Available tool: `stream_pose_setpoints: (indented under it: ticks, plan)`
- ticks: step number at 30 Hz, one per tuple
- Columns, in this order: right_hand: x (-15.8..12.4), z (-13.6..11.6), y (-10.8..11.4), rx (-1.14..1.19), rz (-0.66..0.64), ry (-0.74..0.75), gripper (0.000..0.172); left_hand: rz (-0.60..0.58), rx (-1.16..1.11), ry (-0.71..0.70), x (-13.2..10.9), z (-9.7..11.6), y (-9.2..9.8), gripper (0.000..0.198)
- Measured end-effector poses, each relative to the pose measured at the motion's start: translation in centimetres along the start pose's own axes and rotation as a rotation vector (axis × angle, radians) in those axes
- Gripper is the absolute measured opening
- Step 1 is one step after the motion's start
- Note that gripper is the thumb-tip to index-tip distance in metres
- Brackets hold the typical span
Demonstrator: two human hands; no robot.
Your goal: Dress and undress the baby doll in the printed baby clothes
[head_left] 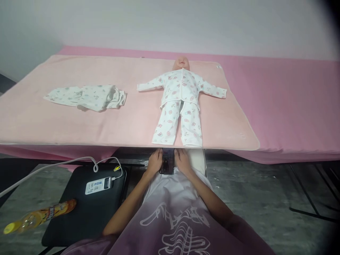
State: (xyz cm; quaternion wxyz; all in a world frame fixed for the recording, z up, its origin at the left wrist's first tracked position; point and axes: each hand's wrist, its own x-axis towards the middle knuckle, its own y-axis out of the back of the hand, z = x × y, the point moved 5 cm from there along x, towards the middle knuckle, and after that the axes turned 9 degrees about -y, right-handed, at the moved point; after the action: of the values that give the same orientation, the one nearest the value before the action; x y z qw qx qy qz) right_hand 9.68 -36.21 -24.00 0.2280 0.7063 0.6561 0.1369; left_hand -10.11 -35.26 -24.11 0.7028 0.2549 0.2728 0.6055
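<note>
A dark smartphone (168,163) is in my lap, just under the table's front edge. My left hand (155,161) grips its left side, and my right hand (182,160) grips its right side. The table edge partly covers the fingertips of both. On the table ahead lies a baby doll (181,63) on its back, arms spread wide. It wears a white patterned pajama top (181,85) and matching pants (166,124), whose legs reach the front edge. Neither hand touches the doll.
A folded white patterned garment (92,97) lies left on the pink mat (127,127), over a pink tablecloth (287,106). A black stool (87,219) at lower left bears a bottle with a yellow cap (39,216) and a power bank (98,185) with a white cable (58,162).
</note>
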Motion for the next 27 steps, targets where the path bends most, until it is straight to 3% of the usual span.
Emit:
stream_pose_setpoints:
  ticks: [4,7,11,13,14,15,17,18,19,21,24,25,27]
  plan:
    - [-1.1,-0.4,0.9,-0.027,0.009,0.007,0.045,-0.077,0.029,-0.025,0.2,0.3,0.2,0.045]
    - [-2.9,-2.2,2.5,-0.026,-0.02,0.074,0.043,-0.131,0.048,-0.024,0.2,0.7,0.4,0.043]
    - [-5.9,-7.1,6.7,0.009,-0.303,0.184,0.03,-0.234,0.208,0.018,-0.8,2.4,3.1,0.048]
    - [-6.7,-10.0,9.8,0.035,-0.463,0.222,0.028,-0.395,0.217,0.003,-1.9,4.7,5.8,0.048]
    - [-6.6,-11.5,11.7,0.039,-0.474,0.237,0.027,-0.508,0.159,-0.038,-2.5,6.4,7.3,0.047]
    - [-5.9,-13.0,13.7,0.035,-0.444,0.262,0.025,-0.611,0.052,-0.128,-2.9,8.7,9.0,0.047]
    - [-3.1,-16.0,17.8,0.058,-0.262,0.339,0.02,-0.795,-0.217,-0.357,-3.2,13.9,12.6,0.042]
    - [-1.1,-17.6,19.6,0.092,-0.152,0.388,0.022,-0.781,-0.311,-0.453,-2.3,16.3,14.5,0.039]
    - [1.4,-19.0,21.1,0.12,-0.052,0.432,0.026,-0.69,-0.358,-0.543,-0.5,18.4,16.3,0.037]
    - [7.3,-21.8,22.5,0.135,0.062,0.5,0.034,-0.356,-0.34,-0.626,5.1,21.5,18.8,0.035]
    - [17.3,-24.4,21.5,0.044,0.06,0.469,0.036,0.068,-0.244,-0.641,16.0,23.5,19.2,0.028]
    - [20.3,-24.7,20.8,-0.007,0.04,0.435,0.037,0.131,-0.229,-0.621,19.7,23.7,18.7,0.026]
    - [24.9,-24.5,19.1,-0.109,-0.004,0.38,0.038,0.144,-0.222,-0.583,25.9,23.5,17.0,0.022]
